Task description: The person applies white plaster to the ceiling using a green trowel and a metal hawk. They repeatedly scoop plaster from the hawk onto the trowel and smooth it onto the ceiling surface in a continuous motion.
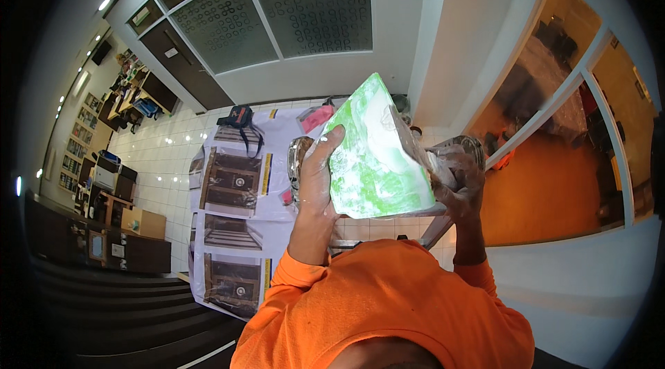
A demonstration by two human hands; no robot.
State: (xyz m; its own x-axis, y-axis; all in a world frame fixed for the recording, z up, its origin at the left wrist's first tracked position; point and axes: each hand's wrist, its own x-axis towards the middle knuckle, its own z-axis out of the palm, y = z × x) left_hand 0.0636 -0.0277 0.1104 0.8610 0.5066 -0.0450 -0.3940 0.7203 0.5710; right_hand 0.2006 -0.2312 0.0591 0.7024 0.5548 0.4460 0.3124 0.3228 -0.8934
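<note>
A boxy green panel or package (377,154), smeared with white paste or powder, is held up in front of my chest. My left hand (321,164) grips its left edge, thumb lying over the green face and fingers hidden behind. At its right side is my right hand (463,182), closed and dusted with white, its fingers curled around something pale by the ragged white edge. What that is cannot be made out. Worn metal parts (298,161) show beside my left hand, with a similar one (471,147) past my right.
Below, a printed sheet (284,119) covers part of the tiled floor (170,144), with a dark bag (240,118) and a pink item (317,118) on it. A metal rail (438,229) runs near my body. A glazed partition (589,92) stands to the right, and desks (145,95) far left.
</note>
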